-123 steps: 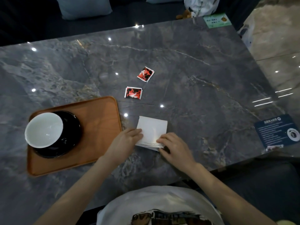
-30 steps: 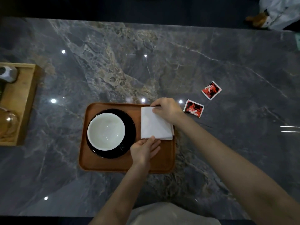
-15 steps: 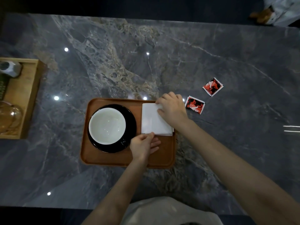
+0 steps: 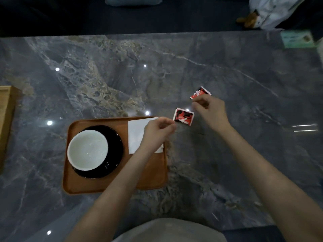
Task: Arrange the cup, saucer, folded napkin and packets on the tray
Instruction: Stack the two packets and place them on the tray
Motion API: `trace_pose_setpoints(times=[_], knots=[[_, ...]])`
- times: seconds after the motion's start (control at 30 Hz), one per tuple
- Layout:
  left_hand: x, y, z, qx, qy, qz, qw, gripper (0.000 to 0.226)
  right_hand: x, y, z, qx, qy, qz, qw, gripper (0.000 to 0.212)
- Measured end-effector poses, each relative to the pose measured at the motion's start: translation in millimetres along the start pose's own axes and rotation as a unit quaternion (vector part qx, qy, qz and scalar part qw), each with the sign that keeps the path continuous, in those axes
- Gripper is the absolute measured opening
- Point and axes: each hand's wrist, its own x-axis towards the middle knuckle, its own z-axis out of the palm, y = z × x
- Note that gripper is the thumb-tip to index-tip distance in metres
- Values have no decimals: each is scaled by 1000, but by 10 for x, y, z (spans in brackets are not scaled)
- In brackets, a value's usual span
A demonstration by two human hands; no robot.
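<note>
Marble-patterned grey worktop (image 4: 108,81) is seen from above, with a brown wooden tray (image 4: 153,173) set near its front edge. On the left half of the tray a black saucer (image 4: 117,145) is placed, and a white cup (image 4: 87,150) is stood on it, shifted toward the saucer's left side. A white folded napkin (image 4: 135,133) is laid flat on the right half of the tray, just beside the saucer; its right part is hidden by the left hand (image 4: 158,131).

The left hand is held over the tray's far right corner, its fingers curled and brought together at the left edge of the nearer packet (image 4: 183,117). Whether that grip has closed on the packet cannot be told. The nearer packet, red, black and white, is found on the worktop just off the tray's right corner.

The right hand (image 4: 209,110) is reached out beyond it, fingers bent, with the fingertips met at the near edge of the farther packet (image 4: 200,92); a firm hold cannot be confirmed. Both packets are off the tray. A light wooden box (image 4: 6,109) is cut off by the left border.
</note>
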Motion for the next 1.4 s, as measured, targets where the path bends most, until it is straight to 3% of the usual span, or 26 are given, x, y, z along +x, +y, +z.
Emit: trace_pose_setpoints(times=[0.17, 0.27, 0.33, 0.47, 0.57, 0.73, 0.97, 1.2, 1.4], knots=[[410, 144, 296, 94, 31, 53, 994, 10, 268, 215, -312, -14, 34, 9, 999, 12], [614, 114, 429, 235, 38, 124, 963, 21, 439, 382, -349, -30, 40, 32, 998, 14], [714, 63, 464, 313, 26, 130, 941, 31, 532, 483, -309, -47, 35, 40, 997, 18], [799, -53, 454, 411, 28, 149, 899, 39, 619, 619, -160, -107, -2, 40, 993, 39], [817, -70, 441, 440, 26, 144, 886, 46, 640, 667, -52, -139, -15, 33, 990, 52], [807, -80, 439, 450, 35, 158, 878, 43, 691, 704, -3, -197, -16, 6, 980, 55], [864, -51, 428, 441, 40, 120, 888, 42, 643, 689, -10, -106, -2, 12, 994, 50], [775, 74, 507, 382, 16, 52, 922, 30, 472, 600, -67, 79, 36, 62, 994, 33], [619, 93, 414, 206, 18, -4, 978, 20, 250, 385, -334, 281, 25, 114, 952, 25]])
